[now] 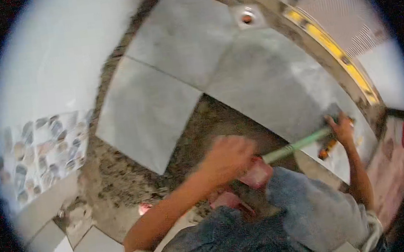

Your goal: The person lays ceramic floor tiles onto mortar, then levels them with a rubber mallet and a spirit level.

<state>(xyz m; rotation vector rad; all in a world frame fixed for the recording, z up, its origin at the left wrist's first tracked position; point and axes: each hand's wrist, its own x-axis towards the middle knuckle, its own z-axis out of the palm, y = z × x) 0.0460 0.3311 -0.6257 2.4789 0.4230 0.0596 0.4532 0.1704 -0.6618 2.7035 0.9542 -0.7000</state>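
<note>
My left hand (232, 153), blurred by motion, is closed with its knuckles up over the bare mortar bed (207, 130). Whatever lies under its fingers is hidden. A long pale green bar (299, 146) slants from beside that hand to my right hand (343, 129), which is closed at the bar's far end. Beside my right thumb is a small dark grey piece (332, 110), too blurred to name. An orange-and-black tool (327, 150) lies just below, on the large grey tile (277, 87).
More grey tiles (153, 111) border the mortar gap. A round drain (247, 18) sits at the back. A yellow spirit level (330, 46) lies along the right edge. Pebble-patterned tiling (43, 154) is at left. My knees (315, 198) and reddish footwear (255, 173) are below.
</note>
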